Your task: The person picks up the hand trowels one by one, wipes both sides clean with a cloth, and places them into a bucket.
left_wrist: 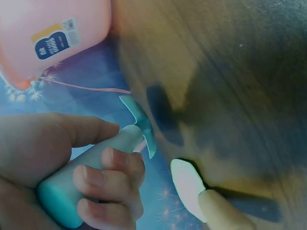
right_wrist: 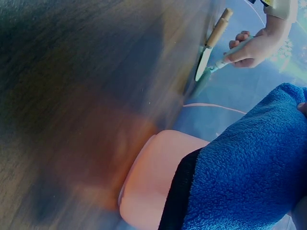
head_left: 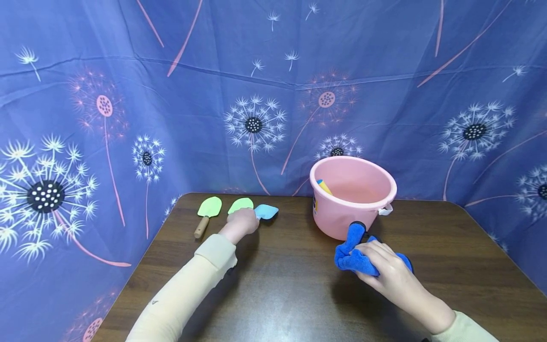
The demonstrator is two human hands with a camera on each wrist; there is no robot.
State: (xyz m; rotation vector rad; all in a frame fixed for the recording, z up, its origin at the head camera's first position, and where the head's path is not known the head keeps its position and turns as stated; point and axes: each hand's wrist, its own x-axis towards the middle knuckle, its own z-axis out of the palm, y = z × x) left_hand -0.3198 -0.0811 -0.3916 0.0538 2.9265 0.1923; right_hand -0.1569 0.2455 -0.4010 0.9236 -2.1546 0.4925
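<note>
My left hand grips the pale blue-green handle of a small garden trowel with a blue blade, its shadow falling apart from it on the wood. Beside that hand lies a trowel with a light green blade and a wooden handle. Another green blade shows behind the left hand, partly covered by it. My right hand holds a bunched blue cloth with a black edge, in front of the pink bucket.
Inside the bucket leans a yellow stick-like thing with a blue end. A white handle piece hangs at the bucket's right side. The brown wooden table ends at a blue dandelion-print curtain behind and on both sides.
</note>
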